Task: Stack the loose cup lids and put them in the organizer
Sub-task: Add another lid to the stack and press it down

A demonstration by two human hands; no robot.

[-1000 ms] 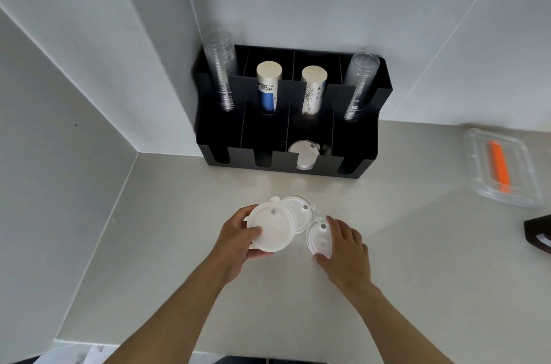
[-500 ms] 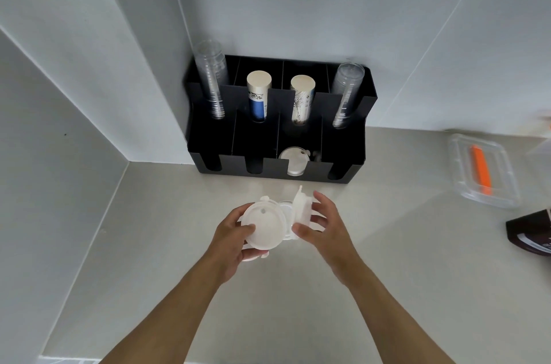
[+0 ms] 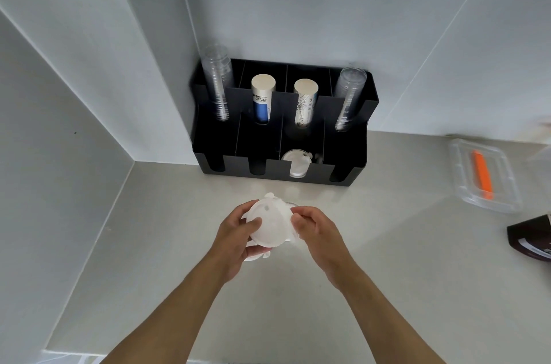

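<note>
Both hands hold a small stack of white cup lids (image 3: 269,223) just above the counter, in front of the organizer. My left hand (image 3: 238,240) grips the stack from the left with the thumb across the top lid. My right hand (image 3: 313,229) pinches its right edge. The black organizer (image 3: 343,176) stands against the wall in the corner. Its third front slot from the left holds white lids (image 3: 296,167). The other front slots look dark and bare. How many lids are in the stack I cannot tell.
The organizer's back row holds two stacks of clear cups (image 3: 219,86) and two stacks of paper cups (image 3: 262,98). A clear plastic box (image 3: 483,176) with an orange item lies at the right. A dark object (image 3: 533,240) sits at the right edge. Walls close in on the left.
My right hand lifted a lid from the counter and brought it onto the lids in my left hand. Both hands now hold one stack together.
</note>
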